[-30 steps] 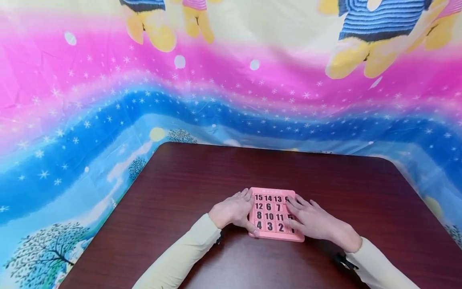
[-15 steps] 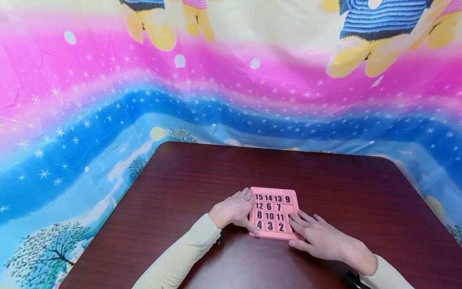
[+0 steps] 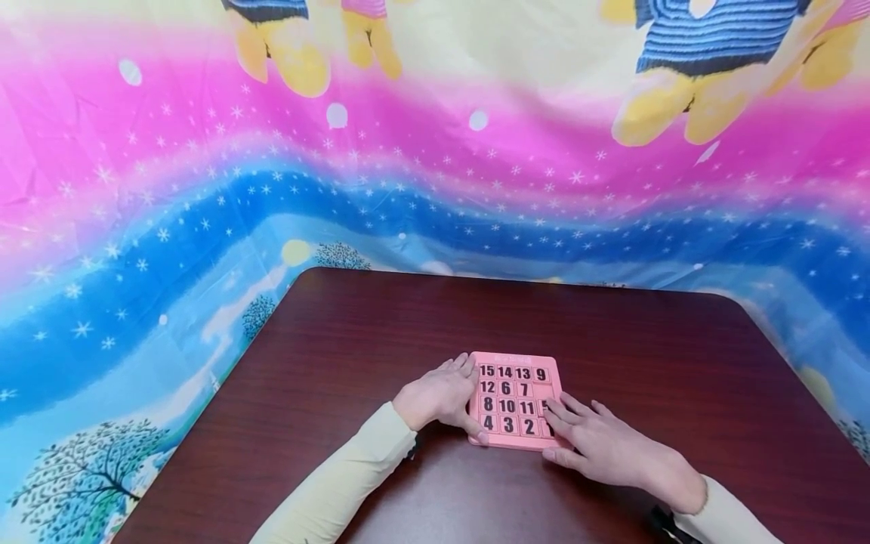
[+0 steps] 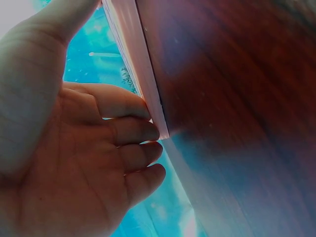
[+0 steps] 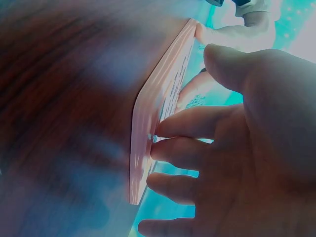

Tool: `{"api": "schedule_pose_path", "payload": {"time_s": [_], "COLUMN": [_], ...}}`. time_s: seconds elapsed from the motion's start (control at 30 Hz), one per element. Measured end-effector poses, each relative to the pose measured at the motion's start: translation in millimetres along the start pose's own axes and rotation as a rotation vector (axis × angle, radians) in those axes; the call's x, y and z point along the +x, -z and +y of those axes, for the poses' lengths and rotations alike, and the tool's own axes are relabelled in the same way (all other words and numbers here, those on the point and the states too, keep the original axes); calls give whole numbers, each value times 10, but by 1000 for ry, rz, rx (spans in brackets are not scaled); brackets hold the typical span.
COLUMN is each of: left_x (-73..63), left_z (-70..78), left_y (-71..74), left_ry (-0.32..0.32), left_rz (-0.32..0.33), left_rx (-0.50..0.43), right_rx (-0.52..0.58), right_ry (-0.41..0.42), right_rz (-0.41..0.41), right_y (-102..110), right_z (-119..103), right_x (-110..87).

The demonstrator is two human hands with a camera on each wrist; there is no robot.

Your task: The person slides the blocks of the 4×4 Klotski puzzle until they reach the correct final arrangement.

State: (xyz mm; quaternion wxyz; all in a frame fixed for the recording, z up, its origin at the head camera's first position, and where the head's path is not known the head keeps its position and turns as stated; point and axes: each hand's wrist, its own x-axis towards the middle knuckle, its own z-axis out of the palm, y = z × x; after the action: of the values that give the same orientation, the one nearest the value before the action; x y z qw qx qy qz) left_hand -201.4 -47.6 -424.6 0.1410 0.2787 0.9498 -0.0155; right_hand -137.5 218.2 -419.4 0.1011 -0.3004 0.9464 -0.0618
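Observation:
A pink number slide puzzle (image 3: 515, 443) lies flat on the table in the head view, with black numbers on its tiles. The second row's right slot is vacant, below the 9 tile (image 3: 541, 375). My left hand (image 3: 438, 394) rests along the puzzle's left edge, its thumb at the near left corner. In the left wrist view, loosely bent fingers (image 4: 133, 131) touch the puzzle's side (image 4: 148, 74). My right hand (image 3: 608, 446) reaches over the right edge, fingertips at the 5 tile and partly covering the tile below. Its fingers stay extended in the right wrist view (image 5: 180, 153).
The dark reddish-brown wooden table (image 3: 381, 317) has rounded far corners. Behind it hangs a colourful cloth backdrop (image 3: 435, 174) with snowflakes, trees and cartoon figures.
My right hand has drawn toward the near right, uncovering the 9 tile and the vacant slot. Its thumb has come off the tiles. The left hand and the puzzle stay in place.

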Motion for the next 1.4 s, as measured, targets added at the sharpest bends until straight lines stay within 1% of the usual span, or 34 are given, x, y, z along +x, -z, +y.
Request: {"api": "schedule_pose_path", "payload": {"time_s": [0.23,0.4,0.53,0.67,0.77,0.87,1.07,1.23,1.4], "left_x": [-13,-12,-5,-9,-11,-5,7,15,5], "left_z": [13,19,3,-2,2,9,14,18,9], "left_y": [9,2,5,18,13,1,-15,-15,-9], "left_ry": [20,15,17,26,23,18,26,25,27], "left_rz": [-7,-12,-9,-10,-13,-15,-22,-24,-26], "left_rx": [-4,-20,-17,-23,-21,-15,-1,7,-4], "right_rx": [-35,-28,-33,-22,-10,-4,5,-31,-72], "right_ry": [12,-20,-31,-34,-39,-33,19,75,102], "right_rz": [15,-15,-17,-13,-14,-11,-11,6,17], "right_y": [13,16,16,16,16,19,19,-11,-34], "right_z": [40,86,114,127,119,93,-21,-104,-160], "right_x": [102,192,249,258,217,134,-53,-190,-269]}}
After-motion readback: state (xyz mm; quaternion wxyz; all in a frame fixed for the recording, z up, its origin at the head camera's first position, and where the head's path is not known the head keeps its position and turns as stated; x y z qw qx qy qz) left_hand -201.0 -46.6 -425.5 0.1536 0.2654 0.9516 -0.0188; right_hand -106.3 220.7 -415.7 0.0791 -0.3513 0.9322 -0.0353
